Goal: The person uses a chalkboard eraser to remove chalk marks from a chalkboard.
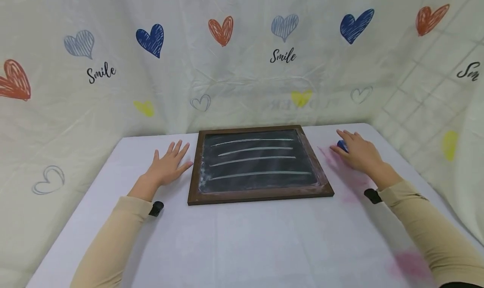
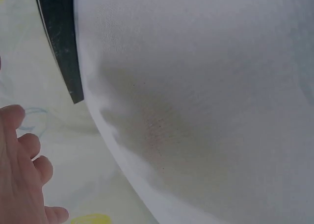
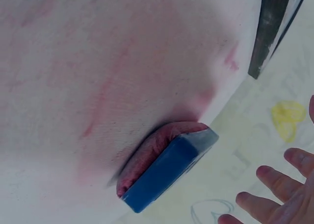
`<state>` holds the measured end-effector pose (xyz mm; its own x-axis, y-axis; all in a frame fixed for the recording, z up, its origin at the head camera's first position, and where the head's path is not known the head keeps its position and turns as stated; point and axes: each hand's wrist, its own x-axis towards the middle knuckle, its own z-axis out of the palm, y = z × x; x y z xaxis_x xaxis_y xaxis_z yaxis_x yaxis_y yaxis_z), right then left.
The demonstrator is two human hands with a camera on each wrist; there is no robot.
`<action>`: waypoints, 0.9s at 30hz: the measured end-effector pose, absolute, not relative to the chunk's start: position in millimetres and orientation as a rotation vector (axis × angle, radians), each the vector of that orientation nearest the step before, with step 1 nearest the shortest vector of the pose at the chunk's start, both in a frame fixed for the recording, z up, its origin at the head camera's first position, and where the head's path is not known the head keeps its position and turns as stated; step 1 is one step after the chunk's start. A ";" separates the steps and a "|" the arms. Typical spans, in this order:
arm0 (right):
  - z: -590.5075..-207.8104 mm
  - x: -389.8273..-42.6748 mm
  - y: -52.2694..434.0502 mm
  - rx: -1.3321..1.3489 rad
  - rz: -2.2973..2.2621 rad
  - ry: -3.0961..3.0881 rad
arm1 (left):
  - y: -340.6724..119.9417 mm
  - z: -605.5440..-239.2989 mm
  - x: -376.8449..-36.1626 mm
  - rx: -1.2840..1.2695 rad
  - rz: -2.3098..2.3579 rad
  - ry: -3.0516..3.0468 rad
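A wood-framed chalkboard [image 1: 261, 164] with several white chalk lines lies flat in the middle of the white table [image 1: 242, 241]. My left hand [image 1: 168, 166] rests flat on the cloth just left of the board, fingers spread and holding nothing; the left wrist view shows its fingers [image 2: 22, 175] beside the board's corner [image 2: 61, 42]. My right hand [image 1: 357, 151] hovers to the right of the board with straight fingers over a blue eraser [image 1: 342, 145]. In the right wrist view the eraser [image 3: 164, 170] lies on its pink-stained felt, and the spread fingers [image 3: 274, 204] are apart from it.
Pink chalk smears mark the cloth around the eraser [image 1: 340, 170] and near the front right edge [image 1: 410, 265]. A white backdrop printed with hearts [image 1: 221, 29] and "Smile" closes off the back and sides. The table's far edge runs just behind the board.
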<state>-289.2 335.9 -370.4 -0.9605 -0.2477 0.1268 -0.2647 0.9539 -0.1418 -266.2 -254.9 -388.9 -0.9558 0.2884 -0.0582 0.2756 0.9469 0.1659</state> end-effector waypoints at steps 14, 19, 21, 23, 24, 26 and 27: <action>-376.7 -289.1 362.6 0.123 0.301 -3.223 | -232.2 -395.6 -260.8 0.624 0.106 2.939; -375.6 -291.4 365.4 0.052 0.360 -3.252 | -224.7 -390.7 -261.8 0.630 0.076 2.918; -376.6 -291.5 365.4 0.043 0.373 -3.260 | -225.3 -392.4 -262.6 0.614 0.033 2.898; -378.4 -291.5 364.9 0.035 0.384 -3.267 | -227.1 -395.4 -263.0 0.598 0.000 2.874; -379.5 -291.5 364.6 0.031 0.391 -3.269 | -228.3 -397.2 -263.2 0.592 -0.011 2.864; -381.6 -292.0 363.5 0.024 0.408 -3.269 | -230.8 -399.3 -263.1 0.585 -0.009 2.855; -382.6 -292.4 363.0 0.021 0.418 -3.270 | -231.8 -399.8 -262.8 0.585 -0.003 2.856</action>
